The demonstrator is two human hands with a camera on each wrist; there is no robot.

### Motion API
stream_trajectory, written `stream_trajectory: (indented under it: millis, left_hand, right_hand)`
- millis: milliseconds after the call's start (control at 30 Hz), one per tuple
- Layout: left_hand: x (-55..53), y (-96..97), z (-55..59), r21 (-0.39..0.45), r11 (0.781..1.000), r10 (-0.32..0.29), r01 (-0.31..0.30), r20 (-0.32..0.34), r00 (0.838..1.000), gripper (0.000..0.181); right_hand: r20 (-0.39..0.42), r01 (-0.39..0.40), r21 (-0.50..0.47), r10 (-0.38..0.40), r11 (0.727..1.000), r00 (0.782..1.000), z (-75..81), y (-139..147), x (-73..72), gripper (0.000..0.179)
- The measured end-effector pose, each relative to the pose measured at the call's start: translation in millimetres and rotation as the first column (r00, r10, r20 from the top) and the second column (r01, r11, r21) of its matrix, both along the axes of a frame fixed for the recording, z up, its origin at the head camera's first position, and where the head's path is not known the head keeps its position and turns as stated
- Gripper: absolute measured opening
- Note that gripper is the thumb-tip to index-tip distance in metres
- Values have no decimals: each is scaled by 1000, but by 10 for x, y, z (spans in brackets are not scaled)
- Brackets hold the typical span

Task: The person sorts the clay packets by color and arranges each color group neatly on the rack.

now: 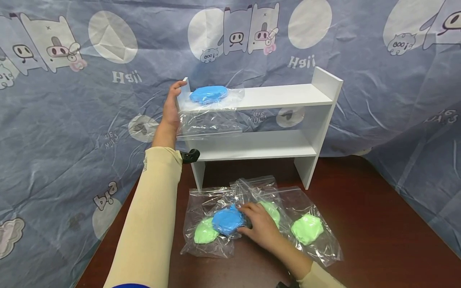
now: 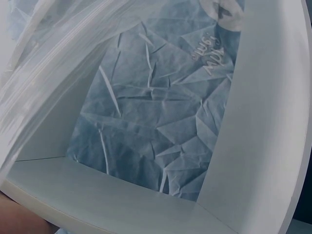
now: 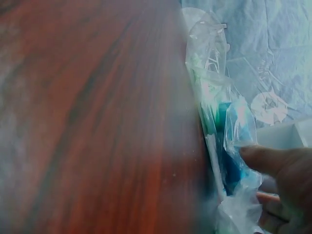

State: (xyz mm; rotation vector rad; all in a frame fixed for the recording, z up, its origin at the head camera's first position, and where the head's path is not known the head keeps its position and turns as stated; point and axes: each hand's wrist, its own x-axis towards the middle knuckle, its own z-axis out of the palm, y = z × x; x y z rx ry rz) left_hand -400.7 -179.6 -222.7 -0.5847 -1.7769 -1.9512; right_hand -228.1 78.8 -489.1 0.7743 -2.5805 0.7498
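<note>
My left hand (image 1: 171,106) grips the left side panel of a small white shelf (image 1: 284,95), its fingertips bent over the panel's upper edge. Beside it on the top board lies a clear zip bag holding a flattened blue clay-like lump (image 1: 209,94); the bag's plastic (image 2: 53,63) hangs over the board's front. Down on the table, my right hand (image 1: 262,226) pinches another bagged blue lump (image 1: 228,220) by its right side, thumb and fingers apart around it. In the right wrist view the thumb (image 3: 265,158) presses on the plastic. The blue bag overlaps a bagged green lump (image 1: 206,231).
More bagged green lumps lie right of the right hand, one partly behind it (image 1: 271,213) and one farther right (image 1: 307,229). The dark red-brown table (image 1: 378,224) extends to the right. A patterned blue-grey cloth (image 1: 155,48) hangs behind the shelf.
</note>
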Motion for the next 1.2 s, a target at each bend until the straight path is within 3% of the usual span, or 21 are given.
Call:
stream_trajectory:
  millis: [100, 200, 333, 467, 700, 833, 967, 1200]
  left_hand:
    - [12, -4, 1, 0, 1000, -1, 1, 2, 1000, 50]
    - [22, -11, -4, 2, 1000, -4, 4, 3, 1000, 44]
    - [21, -6, -9, 7, 1000, -2, 2, 3, 1000, 38]
    - [16, -5, -8, 8, 1000, -2, 2, 7, 1000, 40]
    - [18, -15, -14, -7, 1000, -2, 2, 7, 1000, 53]
    - [17, -24, -20, -19, 1000, 5, -5, 5, 1000, 55]
    - [21, -22, -26, 1, 1000, 4, -4, 11, 1000, 44]
    - [21, -14, -24, 5, 1000, 6, -6, -3, 1000, 38]
  right_hand:
    - [115, 12, -4, -12, 1000, 993, 10, -26, 29, 57]
    - [230, 40, -19, -34, 999, 973, -1, -60, 40, 62]
    - [267, 64, -1, -62, 998, 962, -45, -117, 39, 79]
    - [249, 79, 63, -92, 995, 964, -82, -172, 41, 99]
    - [217, 151, 102, -170, 983, 961, -151, -276, 29, 108]
    - [153, 180, 77, -190, 981, 970, -179, -309, 22, 100]
    - [112, 183, 21, -184, 983, 976, -194, -305, 12, 89]
    - [111, 165, -41, -160, 985, 981, -199, -286, -15, 77]
